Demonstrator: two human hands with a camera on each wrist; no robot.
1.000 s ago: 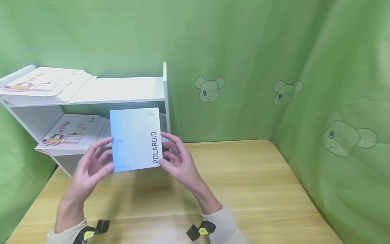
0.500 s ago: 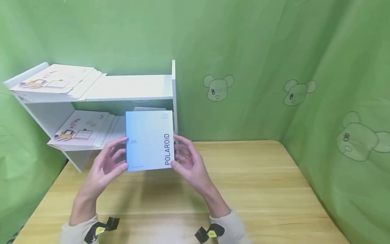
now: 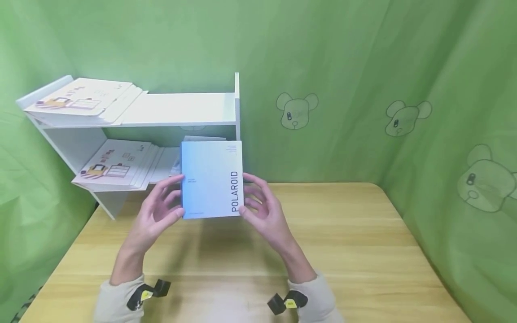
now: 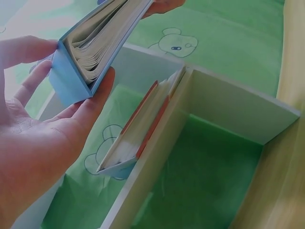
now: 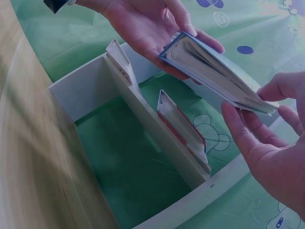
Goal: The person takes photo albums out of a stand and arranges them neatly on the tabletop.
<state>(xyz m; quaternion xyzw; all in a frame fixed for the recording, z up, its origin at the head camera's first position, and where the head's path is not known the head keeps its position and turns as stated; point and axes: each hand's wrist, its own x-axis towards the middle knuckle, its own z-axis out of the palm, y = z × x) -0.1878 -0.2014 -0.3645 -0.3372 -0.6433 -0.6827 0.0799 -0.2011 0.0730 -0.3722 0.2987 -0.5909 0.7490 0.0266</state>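
Observation:
In the head view, a square hardcover photo album (image 3: 212, 179), pale blue fading to white, has POLAROID printed up its right side. It is held up off the table in front of the shelf. The left hand (image 3: 155, 213) pinches its left edge between thumb and fingers. On the opposite edge, the right hand (image 3: 266, 208) grips it with the thumb near the lower corner. From the left wrist, the thick leaves of the album (image 4: 97, 50) show between closed blue covers. In the right wrist view its covers are likewise shut, between both hands.
A white two-tier shelf (image 3: 177, 110) stands at the back left. White picture books (image 3: 86, 98) lean at the left of the upper tier, and more white books (image 3: 117, 163) sit below. A red-edged book (image 5: 183, 126) stands on the lower tier. Green curtain (image 3: 343, 54) surrounds the wooden table (image 3: 343, 242).
The head view has turned, so shelf, hands and album appear farther right. Relative to the shelf, the album has shifted a little right and lower. Both hands keep their hold.

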